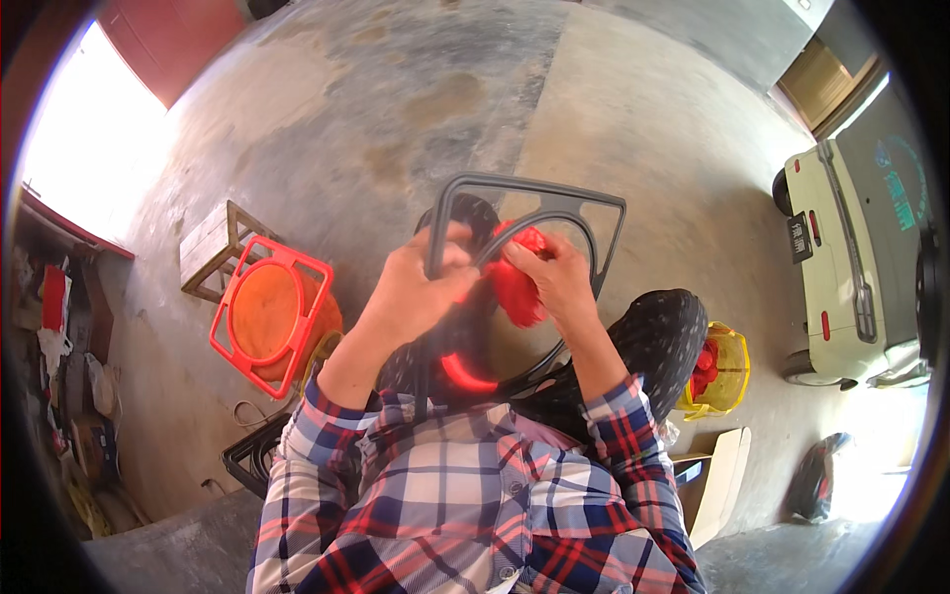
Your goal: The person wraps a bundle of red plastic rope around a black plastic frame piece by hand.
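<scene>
A dark grey plastic frame [529, 185] with a round ring inside its rectangular outline stands tilted over my lap. My right hand [561, 277] is closed at the ring's upper part, thumb and fingers pinching a bunch of thin red material [520, 292] that hangs beside the ring. I cannot tell whether this is netting or cloth. My left hand [421, 292] is at the left bar of the frame, its fingers bent but smeared by motion. A bright red curved strip [467, 374] shows lower down, inside the frame's outline.
To the left, a red frame with a ring [322, 327] leans against an orange rounded thing, near a wooden stool [208, 247]. Right of my knee stands a yellow basket [730, 371] holding red material. An open cardboard box [727, 485] and a pale vehicle [836, 257] are farther right.
</scene>
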Tool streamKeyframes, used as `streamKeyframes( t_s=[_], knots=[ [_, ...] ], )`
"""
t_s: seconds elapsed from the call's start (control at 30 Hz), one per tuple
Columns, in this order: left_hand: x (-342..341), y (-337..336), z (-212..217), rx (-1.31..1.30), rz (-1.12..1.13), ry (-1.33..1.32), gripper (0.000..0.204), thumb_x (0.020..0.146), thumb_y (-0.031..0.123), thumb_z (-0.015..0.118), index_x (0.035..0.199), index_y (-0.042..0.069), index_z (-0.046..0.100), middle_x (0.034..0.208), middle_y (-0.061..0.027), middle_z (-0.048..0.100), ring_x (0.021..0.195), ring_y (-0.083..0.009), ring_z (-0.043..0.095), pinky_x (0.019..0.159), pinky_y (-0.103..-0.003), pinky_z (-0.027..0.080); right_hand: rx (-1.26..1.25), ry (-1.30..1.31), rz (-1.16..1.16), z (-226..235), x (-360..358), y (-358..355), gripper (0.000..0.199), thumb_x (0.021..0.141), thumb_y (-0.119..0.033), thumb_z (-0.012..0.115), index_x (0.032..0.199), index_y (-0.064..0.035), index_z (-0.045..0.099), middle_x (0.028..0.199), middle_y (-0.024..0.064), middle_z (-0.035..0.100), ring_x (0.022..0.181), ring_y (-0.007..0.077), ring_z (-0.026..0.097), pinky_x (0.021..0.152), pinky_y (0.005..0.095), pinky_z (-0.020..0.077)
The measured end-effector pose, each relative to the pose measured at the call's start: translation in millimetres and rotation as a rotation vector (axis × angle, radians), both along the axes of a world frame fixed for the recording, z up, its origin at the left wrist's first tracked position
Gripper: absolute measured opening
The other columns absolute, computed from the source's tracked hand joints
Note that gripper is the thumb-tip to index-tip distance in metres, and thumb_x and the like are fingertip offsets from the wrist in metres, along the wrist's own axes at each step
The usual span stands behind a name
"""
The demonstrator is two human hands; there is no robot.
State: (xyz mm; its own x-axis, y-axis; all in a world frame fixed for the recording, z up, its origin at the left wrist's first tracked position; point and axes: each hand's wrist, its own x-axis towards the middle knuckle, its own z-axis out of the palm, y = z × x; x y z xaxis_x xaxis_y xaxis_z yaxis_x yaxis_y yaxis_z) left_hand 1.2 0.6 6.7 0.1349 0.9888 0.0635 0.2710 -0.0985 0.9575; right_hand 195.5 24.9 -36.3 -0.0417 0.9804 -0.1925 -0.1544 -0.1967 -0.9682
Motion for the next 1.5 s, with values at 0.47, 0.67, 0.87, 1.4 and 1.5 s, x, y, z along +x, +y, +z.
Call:
streamKeyframes(
  t_s=[0.47, 0.67, 0.87, 1.4, 1.5],
  knots=[
    [7, -5, 3, 0.148, 0.007, 0.022, 0.006, 0.077, -0.002, 0.067, 0.079, -0.004, 0.062, 0.097, -0.0055, 0.058, 0.073, -0.0107, 0.056, 0.063, -0.027, 0.045, 0.546, -0.486, -0.149, 35, 1, -26, 0.034, 0.075, -0.016, 0.075, 0.106, -0.0074, 0.063, 0.100, 0.0062, 0.059, 0.089, 0.0184, 0.056, 0.071, 0.0314, 0.0470],
    [21, -7, 9, 0.153, -0.087, -0.093, 0.025, 0.076, 0.004, 0.064, 0.101, 0.003, 0.067, 0.133, -0.0112, 0.050, 0.117, -0.0266, 0.052, 0.096, -0.036, 0.042, 0.880, -0.735, -0.147, 45, -11, -25, 0.041, 0.069, -0.015, 0.078, 0.108, -0.0074, 0.064, 0.111, 0.0106, 0.053, 0.104, 0.0281, 0.050, 0.086, 0.0356, 0.0433],
    [2, 0, -10, 0.242, 0.089, 0.096, 0.024, 0.076, 0.008, 0.067, 0.100, 0.001, 0.066, 0.125, -0.0108, 0.056, 0.103, -0.0216, 0.057, 0.089, -0.034, 0.046, 0.700, 0.102, -0.273, 64, 2, -34, 0.038, 0.076, -0.014, 0.075, 0.108, -0.0001, 0.060, 0.117, 0.0121, 0.051, 0.109, 0.0231, 0.050, 0.094, 0.0352, 0.0416],
    [-65, 9, -54, -0.396, 0.150, -0.505, 0.018, 0.089, 0.017, 0.059, 0.092, -0.001, 0.060, 0.071, -0.0129, 0.065, 0.058, -0.0177, 0.060, 0.054, -0.029, 0.048, 0.461, 0.822, 0.281, 74, 119, -52, 0.046, 0.097, -0.052, 0.041, 0.103, -0.0083, 0.052, 0.063, 0.0038, 0.050, 0.051, 0.0162, 0.044, 0.063, 0.0373, 0.0462],
    [-64, 9, -51, -0.405, 0.154, -0.520, 0.021, 0.089, 0.021, 0.060, 0.090, 0.000, 0.062, 0.072, -0.0121, 0.065, 0.058, -0.0172, 0.060, 0.054, -0.029, 0.048, 0.307, 0.517, -0.241, 24, 121, -40, 0.031, 0.095, -0.037, 0.054, 0.104, -0.0070, 0.059, 0.073, -0.0001, 0.055, 0.057, 0.0122, 0.048, 0.061, 0.0304, 0.0459]
  ],
)
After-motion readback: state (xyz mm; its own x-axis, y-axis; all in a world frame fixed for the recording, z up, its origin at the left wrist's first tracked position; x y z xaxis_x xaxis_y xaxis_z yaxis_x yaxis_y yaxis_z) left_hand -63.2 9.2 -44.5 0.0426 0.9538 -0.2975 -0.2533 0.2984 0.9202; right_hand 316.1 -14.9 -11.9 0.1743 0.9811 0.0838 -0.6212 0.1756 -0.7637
